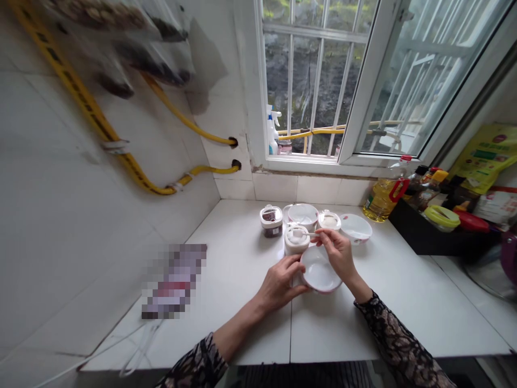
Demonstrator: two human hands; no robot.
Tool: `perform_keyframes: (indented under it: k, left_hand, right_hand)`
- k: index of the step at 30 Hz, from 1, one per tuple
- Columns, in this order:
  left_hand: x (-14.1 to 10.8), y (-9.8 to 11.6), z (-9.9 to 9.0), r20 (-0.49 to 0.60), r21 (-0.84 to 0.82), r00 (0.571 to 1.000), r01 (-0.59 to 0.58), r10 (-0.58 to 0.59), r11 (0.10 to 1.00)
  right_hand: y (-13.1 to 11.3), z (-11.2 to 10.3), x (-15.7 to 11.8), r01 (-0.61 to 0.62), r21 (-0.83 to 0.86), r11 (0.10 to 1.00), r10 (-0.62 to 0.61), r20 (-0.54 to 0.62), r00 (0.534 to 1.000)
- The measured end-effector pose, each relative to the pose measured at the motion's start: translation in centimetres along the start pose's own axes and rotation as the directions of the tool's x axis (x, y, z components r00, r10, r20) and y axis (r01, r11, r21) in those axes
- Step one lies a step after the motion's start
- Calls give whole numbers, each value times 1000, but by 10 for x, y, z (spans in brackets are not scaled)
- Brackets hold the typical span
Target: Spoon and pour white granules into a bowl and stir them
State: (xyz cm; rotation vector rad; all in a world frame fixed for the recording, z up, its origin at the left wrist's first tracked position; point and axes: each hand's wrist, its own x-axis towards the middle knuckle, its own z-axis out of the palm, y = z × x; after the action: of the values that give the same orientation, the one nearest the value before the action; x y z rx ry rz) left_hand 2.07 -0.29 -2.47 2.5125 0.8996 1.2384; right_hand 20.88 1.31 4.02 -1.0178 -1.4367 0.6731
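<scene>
My left hand (283, 283) grips the side of a white bowl (321, 269), its fingers on the rim and its thumb low on the wall. The bowl is tilted a little toward me. Above it, my right hand (337, 250) pinches the handle of a small white spoon (309, 234). The spoon's head is at the mouth of a white jar (297, 242) filled with something white. Behind stand a jar of dark contents (271, 222), a jar of pale contents (329, 220), a white bowl (302, 214) and another bowl (355, 229).
An oil bottle (382, 196) stands at the back right, beside a black box (416, 226) of condiment bottles. A blurred-out object with a cable (173, 285) lies on the left. Yellow pipes (137, 175) run along the left wall, and a barred window (311, 81) is ahead.
</scene>
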Motion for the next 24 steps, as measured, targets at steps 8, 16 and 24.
perform_keyframes:
  k: [8,16,24]
  left_hand:
    - [0,0,0,-19,9,1000,-22,23,1000]
    - [0,1,-2,-34,-6,995,-98,98,995]
    - [3,1,-4,-59,42,980,-186,188,982]
  right_hand:
    - [0,0,2,-35,3,999,35,28,999]
    - [-15,-51,10,-33,-30,999,38,204,978]
    - [-14,-61,-2,327,-443,835,-37,548,836]
